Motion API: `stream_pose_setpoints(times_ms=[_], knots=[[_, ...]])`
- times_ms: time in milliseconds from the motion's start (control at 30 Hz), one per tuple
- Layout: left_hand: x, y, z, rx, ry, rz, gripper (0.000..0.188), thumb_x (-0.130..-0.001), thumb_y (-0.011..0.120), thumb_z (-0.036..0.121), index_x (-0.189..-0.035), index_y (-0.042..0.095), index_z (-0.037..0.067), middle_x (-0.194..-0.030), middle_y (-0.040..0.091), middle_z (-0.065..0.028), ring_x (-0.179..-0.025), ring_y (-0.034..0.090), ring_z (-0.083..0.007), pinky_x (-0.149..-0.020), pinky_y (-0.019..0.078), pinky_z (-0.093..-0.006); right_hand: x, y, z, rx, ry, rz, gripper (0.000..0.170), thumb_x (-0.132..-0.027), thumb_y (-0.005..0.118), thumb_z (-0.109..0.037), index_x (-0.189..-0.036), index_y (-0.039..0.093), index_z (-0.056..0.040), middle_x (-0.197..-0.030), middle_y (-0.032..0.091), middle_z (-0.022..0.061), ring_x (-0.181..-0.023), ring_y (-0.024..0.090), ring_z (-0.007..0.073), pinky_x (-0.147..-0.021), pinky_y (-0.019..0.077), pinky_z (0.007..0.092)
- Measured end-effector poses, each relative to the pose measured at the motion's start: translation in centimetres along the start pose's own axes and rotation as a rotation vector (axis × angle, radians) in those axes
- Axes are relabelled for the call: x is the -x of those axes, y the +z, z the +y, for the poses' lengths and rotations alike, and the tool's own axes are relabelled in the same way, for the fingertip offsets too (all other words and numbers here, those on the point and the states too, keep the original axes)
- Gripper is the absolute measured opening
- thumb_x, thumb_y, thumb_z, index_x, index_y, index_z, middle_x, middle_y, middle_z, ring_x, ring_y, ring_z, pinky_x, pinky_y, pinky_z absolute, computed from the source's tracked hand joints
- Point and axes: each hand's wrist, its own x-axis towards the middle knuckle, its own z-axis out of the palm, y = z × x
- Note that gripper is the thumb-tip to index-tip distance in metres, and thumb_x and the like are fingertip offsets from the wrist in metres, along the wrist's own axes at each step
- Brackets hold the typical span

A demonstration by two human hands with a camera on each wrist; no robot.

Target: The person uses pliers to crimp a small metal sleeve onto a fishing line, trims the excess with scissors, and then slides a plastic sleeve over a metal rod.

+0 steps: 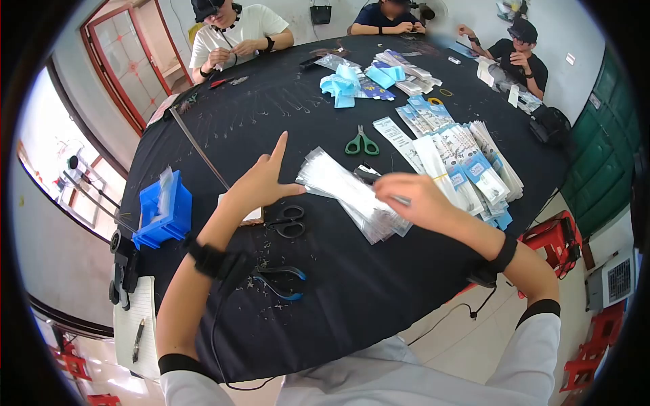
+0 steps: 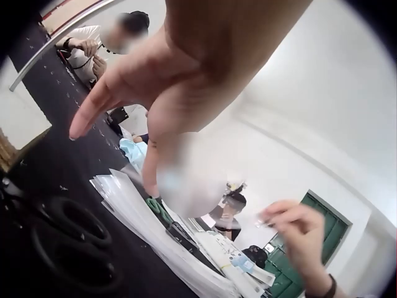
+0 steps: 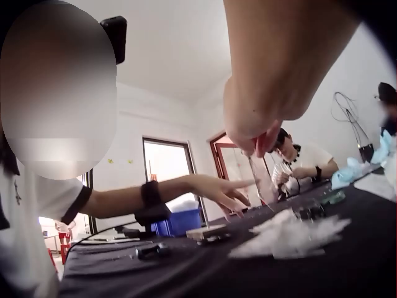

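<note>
- Head view is showing the right hand (image 1: 420, 199) pinching a thin clear strip (image 3: 262, 180) above the right side of the sleeves (image 1: 349, 193); its grip is narrow, and blur is hiding part of the strip's outline
- Right wrist view is showing the strip hanging down from those fingertips
- The sleeves are lying fanned in a loose pile between the two hands
- The left hand (image 1: 261, 181) is spreading wide, forefinger pointing away and thumb reaching toward the pile's left edge; whether they are touching, I cannot tell
- Green scissors (image 1: 353, 144) are lying just beyond the pile
- Printed packets (image 1: 467, 162) are heaping up to its right, partly overlapping one another
- Black scissors (image 1: 291, 231) are resting beside a block (image 1: 254, 217) near the left wrist, with blue-tipped pliers (image 1: 277, 291) lying nearer the body among small scraps
- A blue bin (image 1: 166, 216) is standing at the table's left side, holding clear bags
- A notebook (image 1: 137, 308) is lying below it, bearing a pen (image 1: 138, 340)
- Blue cloths (image 1: 340, 84) are bunching farther back on the black tablecloth (image 1: 359, 291)
- Three people (image 1: 238, 40) are sitting around the far side
</note>
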Motion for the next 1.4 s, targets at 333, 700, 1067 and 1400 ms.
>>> stream_pose_setpoints(times_ms=[333,700,1067,1400], knots=[[14.9,-4.9,-0.1,0.341,-0.026,-0.295,0.044,-0.079,0.067,0.025,-0.116,0.056,0.003,-0.091,0.065,-0.0143,-0.085,0.063,-0.0199,-0.074,0.0481,-0.0282,2.2,1.1,-0.4,0.272,-0.201,-0.230,0.013,-0.071,0.060,-0.006,-0.084,0.060,-0.0084,-0.087,0.061,0.0052,-0.076,0.062,0.0214,-0.063,0.0511,0.0316],[18.9,0.0,-6.8,0.830,-0.172,-0.028,0.026,-0.084,0.060,0.013,-0.106,0.061,-0.001,-0.086,0.067,-0.0101,-0.075,0.065,-0.0121,-0.061,0.0492,-0.0211,-4.0,-0.4,-7.5,0.416,0.094,-0.494,0.011,-0.075,0.065,-0.018,-0.084,0.063,-0.0106,-0.097,0.059,0.0093,-0.076,0.063,0.0247,-0.060,0.0500,0.0320],[18.5,1.8,-8.6,1.116,-0.250,0.002,0.019,-0.088,0.053,0.010,-0.101,0.063,-0.001,-0.077,0.063,-0.0057,-0.063,0.057,-0.0071,-0.052,0.0453,-0.0187,-25.5,11.5,2.7,0.164,0.854,-0.855,0.020,-0.083,0.059,-0.020,-0.079,0.064,-0.0012,-0.071,0.065,0.0079,-0.057,0.065,0.0163,-0.049,0.0521,0.0286],[18.2,1.5,-9.1,1.116,-0.300,-0.020,0.019,-0.088,0.054,0.008,-0.103,0.062,-0.001,-0.077,0.065,-0.0058,-0.063,0.059,-0.0067,-0.054,0.0474,-0.0195,-27.6,18.6,18.5,0.308,0.831,-0.163,0.013,-0.076,0.064,-0.022,-0.080,0.068,-0.0100,-0.074,0.067,0.0071,-0.064,0.066,0.0214,-0.060,0.0533,0.0346]])
